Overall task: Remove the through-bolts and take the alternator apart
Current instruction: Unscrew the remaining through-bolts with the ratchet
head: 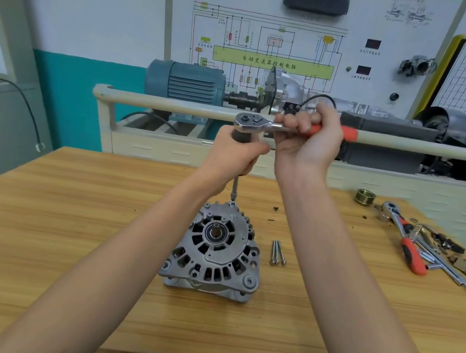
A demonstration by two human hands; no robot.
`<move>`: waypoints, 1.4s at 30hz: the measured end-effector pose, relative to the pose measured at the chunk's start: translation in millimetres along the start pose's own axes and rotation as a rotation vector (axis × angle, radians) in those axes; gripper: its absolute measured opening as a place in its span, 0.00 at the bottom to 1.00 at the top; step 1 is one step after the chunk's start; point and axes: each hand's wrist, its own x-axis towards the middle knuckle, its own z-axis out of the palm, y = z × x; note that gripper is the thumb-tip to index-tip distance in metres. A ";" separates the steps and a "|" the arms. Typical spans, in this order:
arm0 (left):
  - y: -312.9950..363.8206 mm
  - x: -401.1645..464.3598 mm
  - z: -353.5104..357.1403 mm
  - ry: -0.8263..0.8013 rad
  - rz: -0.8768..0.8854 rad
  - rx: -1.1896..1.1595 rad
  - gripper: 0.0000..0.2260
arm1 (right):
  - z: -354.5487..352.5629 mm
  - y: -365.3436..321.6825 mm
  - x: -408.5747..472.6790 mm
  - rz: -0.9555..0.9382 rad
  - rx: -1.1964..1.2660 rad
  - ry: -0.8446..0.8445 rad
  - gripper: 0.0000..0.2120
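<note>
a grey cast-metal alternator stands on a light wooden workbench, where the person's left hand wraps around a dark extension bar seated on a bolt at the housing's far edge. the right hand grips the chrome ratchet wrench with red handle on top. three loose silver through-bolts lie just right of the alternator, with a second red-handled ratchet among scattered tools at the far right.
</note>
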 end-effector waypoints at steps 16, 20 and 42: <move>0.9 -2.1 -10.4 -0.165 0.055 -0.051 0.15 | 9.9 -9.6 19.3 0.187 -0.172 -0.076 0.20; 1.5 -0.9 -7.7 -0.176 0.002 -0.013 0.17 | 13.0 -9.2 22.8 0.220 -0.151 -0.037 0.21; 31.8 -5.8 10.4 0.339 0.042 -0.124 0.12 | 6.4 -1.7 -40.2 -0.407 -0.336 -0.434 0.06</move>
